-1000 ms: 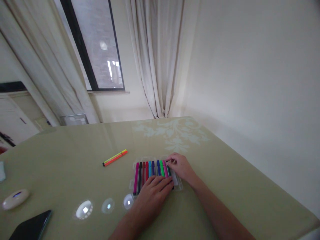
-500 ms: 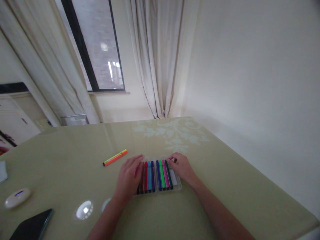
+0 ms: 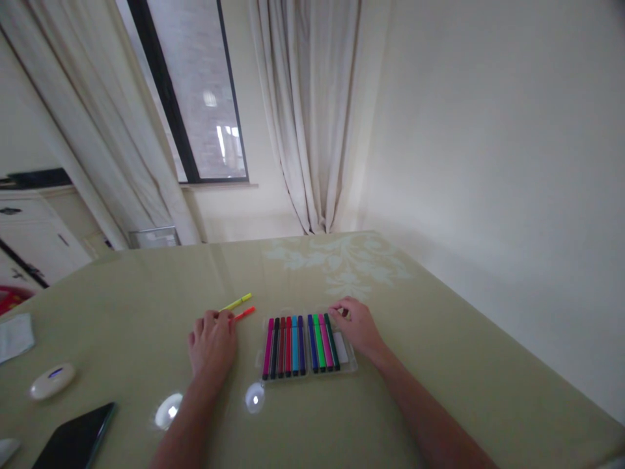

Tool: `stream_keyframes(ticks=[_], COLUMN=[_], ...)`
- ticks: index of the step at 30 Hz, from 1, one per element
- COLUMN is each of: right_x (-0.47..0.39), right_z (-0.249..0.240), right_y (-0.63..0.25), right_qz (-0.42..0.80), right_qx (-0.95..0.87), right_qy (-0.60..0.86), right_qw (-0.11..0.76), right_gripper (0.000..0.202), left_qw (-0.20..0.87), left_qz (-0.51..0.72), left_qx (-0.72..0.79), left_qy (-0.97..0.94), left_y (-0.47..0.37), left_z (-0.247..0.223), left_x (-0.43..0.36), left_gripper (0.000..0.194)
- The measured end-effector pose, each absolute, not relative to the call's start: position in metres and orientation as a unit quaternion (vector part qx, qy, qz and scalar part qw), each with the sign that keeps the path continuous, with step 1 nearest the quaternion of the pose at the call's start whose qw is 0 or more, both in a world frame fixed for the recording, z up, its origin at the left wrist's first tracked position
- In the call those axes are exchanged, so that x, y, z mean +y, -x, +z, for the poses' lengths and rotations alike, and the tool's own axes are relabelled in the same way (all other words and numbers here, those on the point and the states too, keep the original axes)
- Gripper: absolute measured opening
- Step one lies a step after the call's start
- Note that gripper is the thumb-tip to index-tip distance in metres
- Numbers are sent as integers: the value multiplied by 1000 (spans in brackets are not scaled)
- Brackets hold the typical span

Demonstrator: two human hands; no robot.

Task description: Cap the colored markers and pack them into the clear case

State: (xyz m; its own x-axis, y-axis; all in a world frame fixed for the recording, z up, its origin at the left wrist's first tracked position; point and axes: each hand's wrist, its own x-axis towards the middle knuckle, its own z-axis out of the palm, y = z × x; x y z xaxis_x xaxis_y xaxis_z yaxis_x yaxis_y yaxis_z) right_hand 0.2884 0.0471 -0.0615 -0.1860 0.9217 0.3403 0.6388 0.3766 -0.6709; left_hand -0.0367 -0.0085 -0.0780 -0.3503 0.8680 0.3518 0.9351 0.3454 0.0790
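Note:
A clear plastic marker case (image 3: 349,366) lies open on the table, with several coloured markers in two side-by-side groups. In the left group a magenta marker (image 3: 268,348) is outermost; a dark green marker (image 3: 333,342) is outermost in the right group. My right hand (image 3: 360,329) is closed at the case's upper right edge, thumb and finger pinched there. Left of the case, my left hand (image 3: 213,345) has its fingers curled over an orange marker (image 3: 245,313), hiding its lower end. Just beyond lies a yellow marker (image 3: 238,302), partly behind the fingers.
A dark phone (image 3: 73,436) and a white oval object (image 3: 53,382) lie at the table's left, with a pale folded sheet (image 3: 15,337) behind them. The wall (image 3: 488,195) runs along the right side. A curtain (image 3: 312,130) hangs beyond the far edge.
My left hand has moved left from the case to the orange marker, uncovering the magenta and black markers. The orange and yellow markers, side by side before, now lie apart. My right hand stays put.

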Motion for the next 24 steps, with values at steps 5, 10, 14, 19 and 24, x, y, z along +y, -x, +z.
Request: stream_keyframes(ticks=[5,10,14,19,24], right_x=[45,40,38,29,17], right_z=[-59,-52,-50,-54,-51], right_y=[-286,-283,-280,-265,-247], right_qz=[231,252,265,391,576], right_qx=[-719,-716,-711,-670,-557], right_qy=[518,497,490,454,366], right_qw=[402,422,428,439,474], right_gripper=[15,16,17,21,33], left_qw=[98,90,46,-27,-32], left_qz=[-125,-146,-250,-453,-486], left_qx=[-795,-761,-727,-607,-478], left_qy=[585,625,638,652,731], left_y=[26,17,16,-29,-81], left_z=[-72,-81,-86,-74,-66], left_x=[-14,-13,-7,-17,-40], left_gripper=[32,31,29,22,19])
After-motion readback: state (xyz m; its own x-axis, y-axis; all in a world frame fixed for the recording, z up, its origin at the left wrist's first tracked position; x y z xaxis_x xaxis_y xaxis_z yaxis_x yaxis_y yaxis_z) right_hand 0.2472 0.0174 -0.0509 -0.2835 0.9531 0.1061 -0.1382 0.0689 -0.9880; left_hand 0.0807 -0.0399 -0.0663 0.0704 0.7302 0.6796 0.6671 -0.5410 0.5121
